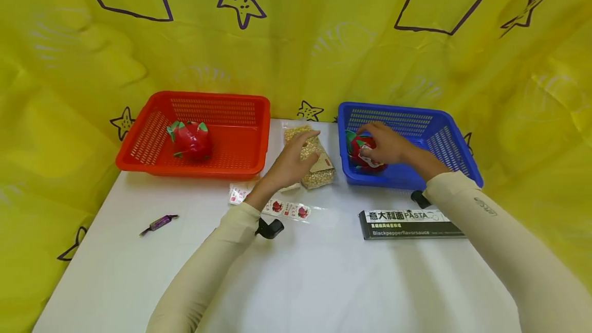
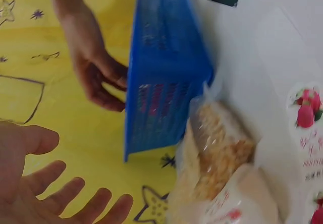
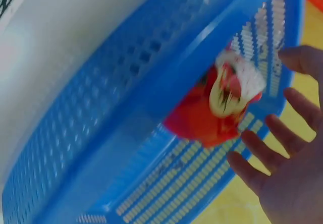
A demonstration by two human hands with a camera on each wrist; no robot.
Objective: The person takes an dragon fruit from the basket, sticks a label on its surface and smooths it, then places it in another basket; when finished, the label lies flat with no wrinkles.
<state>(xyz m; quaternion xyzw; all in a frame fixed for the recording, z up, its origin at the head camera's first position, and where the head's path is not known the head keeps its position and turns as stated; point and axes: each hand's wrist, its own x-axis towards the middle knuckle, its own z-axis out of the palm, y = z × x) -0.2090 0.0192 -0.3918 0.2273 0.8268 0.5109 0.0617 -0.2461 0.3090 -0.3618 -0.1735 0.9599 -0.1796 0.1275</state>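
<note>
A red dragon-fruit-shaped package with green tips (image 1: 370,157) lies at the left end of the blue basket (image 1: 416,181). Over that package is the right hand (image 1: 386,144), its fingers spread and slightly bent; in the right wrist view a gap shows between the fingers and the red package (image 3: 202,115). The left hand (image 1: 292,162) hovers above the bags of pale grains (image 1: 318,179), holding nothing. Fingers apart, the left hand (image 2: 55,183) also shows in the left wrist view, away from the grain bag (image 2: 222,148). A similar red package (image 1: 191,140) sits in the red basket (image 1: 226,171).
A black pasta box (image 1: 393,230) lies in front of the blue basket. Flat printed wrappers (image 1: 296,210) lie beneath the left forearm. A purple-wrapped candy (image 1: 159,223) is on the white table (image 1: 305,281) at the left. Behind the baskets hangs a yellow patterned cloth (image 1: 287,55).
</note>
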